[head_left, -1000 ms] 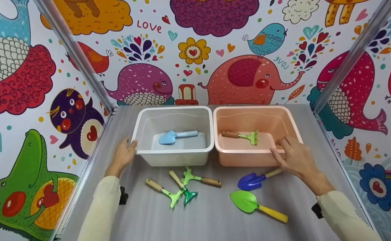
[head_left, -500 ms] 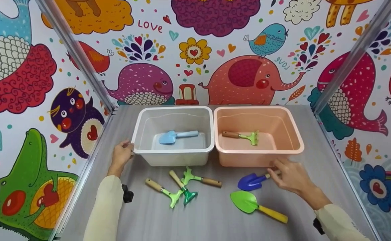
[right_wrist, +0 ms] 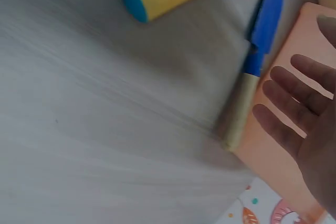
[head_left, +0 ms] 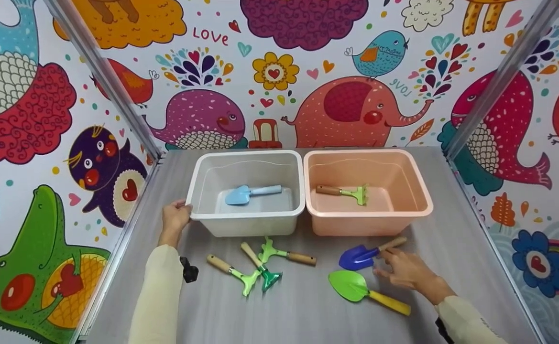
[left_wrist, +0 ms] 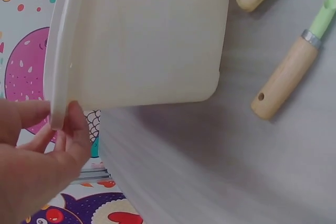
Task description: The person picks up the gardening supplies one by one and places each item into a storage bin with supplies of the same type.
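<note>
Right grip (head_left: 409,271) lower, near blue trowel (head_left: 356,258)

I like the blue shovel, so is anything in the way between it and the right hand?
Nothing visible is in the way. The right hand is close beside the wooden handle of the blue shovel, not gripping it. The green shovel lies on the nearer side, not between them.

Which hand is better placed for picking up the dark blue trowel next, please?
Probably the right hand: it is open, close to the dark blue trowel, while the left hand pinches the white bin's rim.
</note>
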{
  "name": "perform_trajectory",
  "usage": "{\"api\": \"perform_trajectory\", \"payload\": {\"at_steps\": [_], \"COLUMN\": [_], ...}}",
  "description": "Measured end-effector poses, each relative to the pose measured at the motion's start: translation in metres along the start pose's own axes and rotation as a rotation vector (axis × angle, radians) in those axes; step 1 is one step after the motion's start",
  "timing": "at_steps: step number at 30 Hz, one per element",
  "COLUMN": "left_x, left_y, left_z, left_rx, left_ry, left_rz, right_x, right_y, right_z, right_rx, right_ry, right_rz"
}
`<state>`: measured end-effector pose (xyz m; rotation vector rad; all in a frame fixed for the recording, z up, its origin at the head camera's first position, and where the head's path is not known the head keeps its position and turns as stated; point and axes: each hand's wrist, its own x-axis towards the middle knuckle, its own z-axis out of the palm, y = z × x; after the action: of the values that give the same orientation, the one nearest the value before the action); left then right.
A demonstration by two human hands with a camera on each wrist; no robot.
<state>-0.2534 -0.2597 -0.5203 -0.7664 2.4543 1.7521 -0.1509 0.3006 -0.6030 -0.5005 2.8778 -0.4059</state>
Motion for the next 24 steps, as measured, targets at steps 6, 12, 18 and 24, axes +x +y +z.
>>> {"api": "perform_trajectory", "payload": {"at_steps": [6, 12, 18, 24], "left_x": [0.001, 0.001, 0.0, -0.001], "left_y": [0.003, 0.005, 0.003, 0.0], "left_z": [0.001, 0.001, 0.001, 0.0], "left_rx": [0.013, 0.025, 0.031, 0.038], "left_ry": [0.007, 0.017, 0.023, 0.027], "left_rz": [-0.002, 0.003, 0.003, -0.007], "right_x": [0.0, 0.001, 0.0, -0.002], "right_y": [0.005, 0.012, 0.021, 0.02], "right_z": [0.01, 0.013, 0.015, 0.021], "right_rx": [0.214, 0.54, 0.697, 0.822], "right_ry": [-0.118, -0.268, -0.384, -0.46], "right_rz": [0.072, 0.094, 0.095, 0.051]}}
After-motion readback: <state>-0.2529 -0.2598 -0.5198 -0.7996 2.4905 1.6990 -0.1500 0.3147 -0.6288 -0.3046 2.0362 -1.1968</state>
